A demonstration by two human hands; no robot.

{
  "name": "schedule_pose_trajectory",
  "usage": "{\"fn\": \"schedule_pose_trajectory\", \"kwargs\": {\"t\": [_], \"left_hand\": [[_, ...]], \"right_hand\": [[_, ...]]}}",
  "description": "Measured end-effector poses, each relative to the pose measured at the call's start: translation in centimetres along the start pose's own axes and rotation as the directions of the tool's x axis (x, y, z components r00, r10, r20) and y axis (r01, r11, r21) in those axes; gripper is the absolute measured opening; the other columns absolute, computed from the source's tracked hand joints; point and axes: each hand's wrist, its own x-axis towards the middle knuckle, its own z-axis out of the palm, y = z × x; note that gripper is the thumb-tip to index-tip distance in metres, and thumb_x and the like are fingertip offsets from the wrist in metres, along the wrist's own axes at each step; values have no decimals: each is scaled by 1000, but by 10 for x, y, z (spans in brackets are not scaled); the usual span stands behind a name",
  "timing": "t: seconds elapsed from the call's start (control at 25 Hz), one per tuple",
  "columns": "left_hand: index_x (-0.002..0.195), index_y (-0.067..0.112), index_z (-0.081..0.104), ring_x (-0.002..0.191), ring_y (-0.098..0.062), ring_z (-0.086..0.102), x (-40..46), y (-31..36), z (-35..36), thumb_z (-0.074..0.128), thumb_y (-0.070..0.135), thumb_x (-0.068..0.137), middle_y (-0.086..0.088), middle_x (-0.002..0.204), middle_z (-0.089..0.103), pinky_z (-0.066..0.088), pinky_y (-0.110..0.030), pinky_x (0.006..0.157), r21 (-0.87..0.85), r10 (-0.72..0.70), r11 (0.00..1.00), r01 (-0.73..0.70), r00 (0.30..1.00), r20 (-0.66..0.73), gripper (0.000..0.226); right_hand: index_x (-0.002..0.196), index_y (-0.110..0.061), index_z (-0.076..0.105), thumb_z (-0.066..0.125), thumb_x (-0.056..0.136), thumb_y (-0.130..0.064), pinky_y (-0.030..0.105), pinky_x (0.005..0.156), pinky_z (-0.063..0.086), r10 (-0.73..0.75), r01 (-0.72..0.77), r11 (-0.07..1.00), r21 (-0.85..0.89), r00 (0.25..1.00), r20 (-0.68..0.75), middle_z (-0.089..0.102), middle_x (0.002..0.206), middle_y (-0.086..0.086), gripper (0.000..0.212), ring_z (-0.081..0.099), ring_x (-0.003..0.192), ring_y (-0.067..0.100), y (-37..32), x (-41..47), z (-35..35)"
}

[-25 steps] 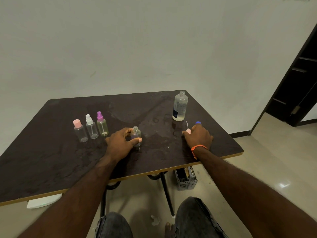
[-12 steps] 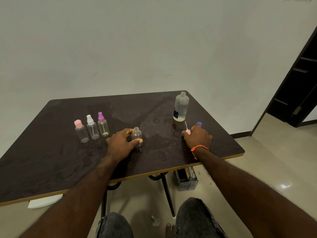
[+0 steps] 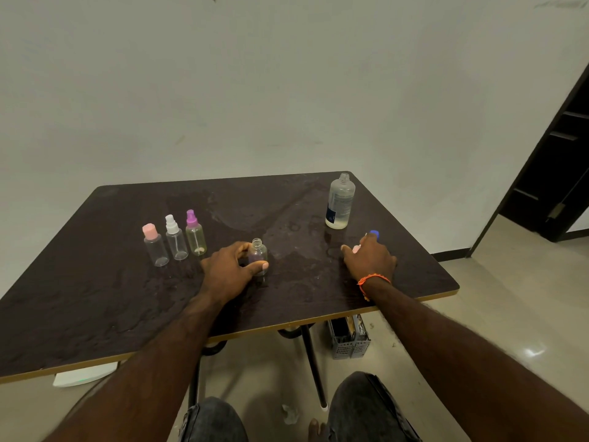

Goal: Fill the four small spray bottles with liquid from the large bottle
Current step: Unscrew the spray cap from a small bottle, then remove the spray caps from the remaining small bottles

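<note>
Tabletop carries three capped spray bottles in a row at left: pink-capped, white-topped, purple-topped. Left hand has its grip curled around an uncapped small bottle. The uncapped large bottle stands behind the right hand, which pinches a pink sprayer top beside a blue cap.

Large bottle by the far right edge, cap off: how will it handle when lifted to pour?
The large bottle looks mostly empty, liquid only near the base, so probably light and easy to tip. Its neck is open, so tilting would spill. The table looks wet, so it may slide.
</note>
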Motion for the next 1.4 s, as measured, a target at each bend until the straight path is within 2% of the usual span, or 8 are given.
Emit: {"fn": "schedule_pose_trajectory", "kwargs": {"t": [0.28,0.4,0.48,0.6,0.84,1.16,1.32,1.4], "left_hand": [[120,35,71,106,-9,70,-2,4,-2,79,64,74,17,110,77,45,-53,107,0,-16,1000,16,1000,25,55],[121,35,72,105,-9,70,-3,9,-6,79,63,75,16,110,77,45,-52,107,13,-19,1000,19,999,29,54],[121,35,74,106,-7,70,2,12,-8,78,62,76,17,111,77,47,-48,106,9,-8,1000,7,999,34,53],[108,37,76,98,-7,73,21,3,2,65,68,68,18,98,79,56,-42,92,33,-6,999,6,1000,8,52],[127,23,66,116,-31,59,58,19,12,65,48,94,-9,115,70,47,-46,101,250,-84,964,84,996,-9,40],[126,20,64,119,-33,56,94,16,21,65,40,96,-9,117,70,44,-48,102,250,-139,957,144,990,-39,36],[160,13,31,136,-34,51,97,17,16,77,44,89,-11,140,62,41,-49,111,234,-182,956,179,983,-7,90],[163,13,21,138,-31,50,90,21,13,79,43,87,-11,145,59,40,-47,114,216,-147,964,156,987,-61,101]], "right_hand": [[121,-17,54,65,86,-61,47,98,47,-11,11,1000,8,998,-66,71,102,6,57,67,98,29,-2,-6,-9],[114,-23,58,63,88,-55,43,90,50,-267,266,964,-23,955,-132,69,89,0,42,66,89,23,-21,-13,-8],[107,-25,61,65,89,-43,41,84,53,-441,440,892,105,897,-14,70,86,-1,25,67,85,22,-46,-21,3],[109,-23,64,66,85,-25,35,79,53,-576,504,804,316,793,200,73,83,-3,25,70,86,23,-90,-40,29],[120,-21,67,51,77,-14,38,85,54,-544,404,789,462,810,221,75,99,5,46,69,96,30,-137,-26,70],[132,-24,56,46,74,-21,44,94,52,-556,440,817,372,771,310,73,110,5,59,66,106,32,-153,5,84],[139,-22,49,54,80,-18,44,100,48,-542,442,831,337,777,319,71,118,0,59,63,115,28,-153,2,76],[139,-22,49,56,85,-20,43,99,47,-531,450,840,304,797,288,70,117,-2,55,63,115,26,-149,0,67]]}}
